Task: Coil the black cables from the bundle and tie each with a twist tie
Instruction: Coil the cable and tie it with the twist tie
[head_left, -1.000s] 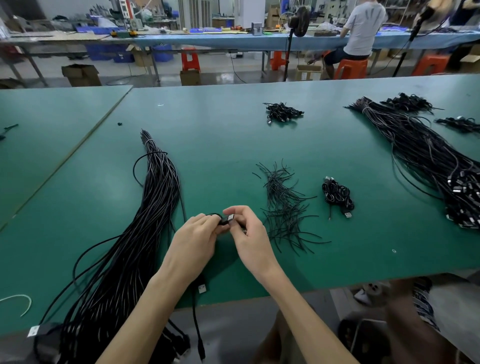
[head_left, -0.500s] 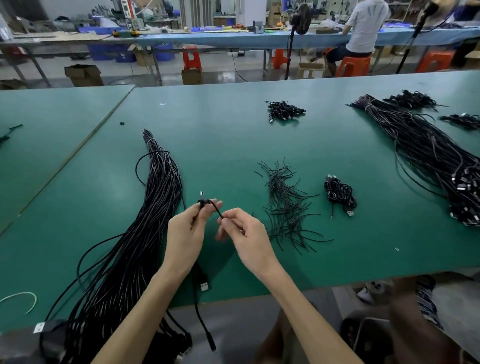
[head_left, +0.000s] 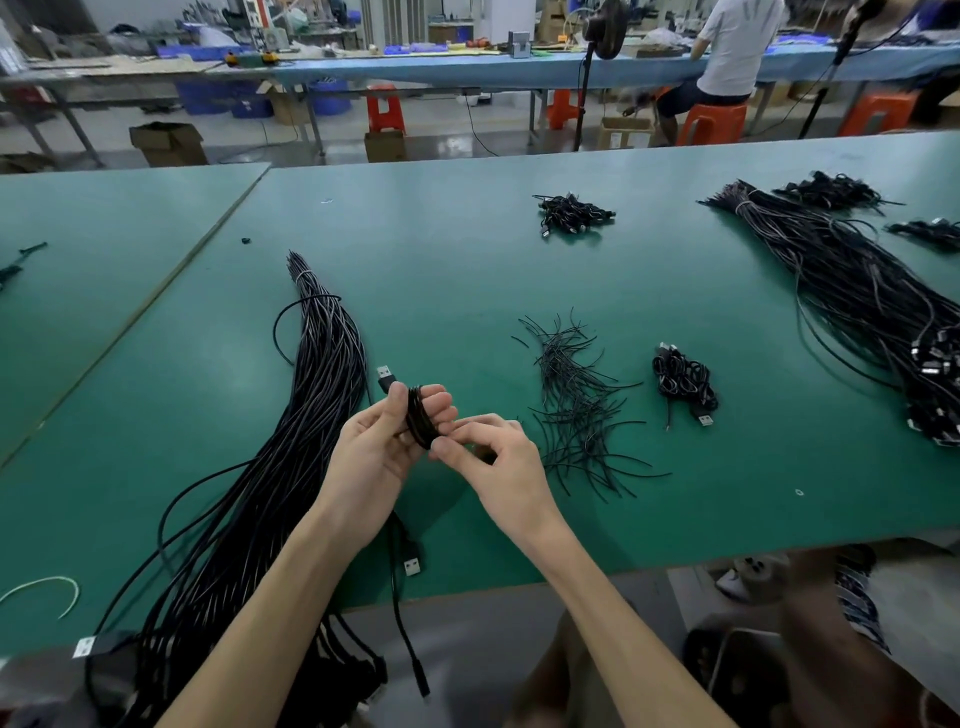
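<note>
Head view. The left hand (head_left: 379, 447) is holding a small cable coil (head_left: 418, 421) above the green desk (head_left: 467, 270). Its grip is clamping round the coil, fingers curling over the far side and thumb on the near-left. The coil's USB plug (head_left: 385, 376) is sticking out beyond the thumb, pointing far-left.

The right hand (head_left: 498, 462) is meeting the coil from the right. Its grip is closing thumb against forefinger on the coil's near end.

The coil's long axis is running near to far across the left palm. The source bundle (head_left: 291, 467) is lying just left of the left hand, stretching from the far centre to the near edge. The loose twist ties (head_left: 576, 410) are lying just right of the right hand, making it the nearer hand to them. A finished coil (head_left: 683, 382) is resting right of the ties.

Judgement: winding is looking near complete, and fetching a tie is calling for a short rightward reach by the right hand while the left is keeping the coil clamped.
</note>
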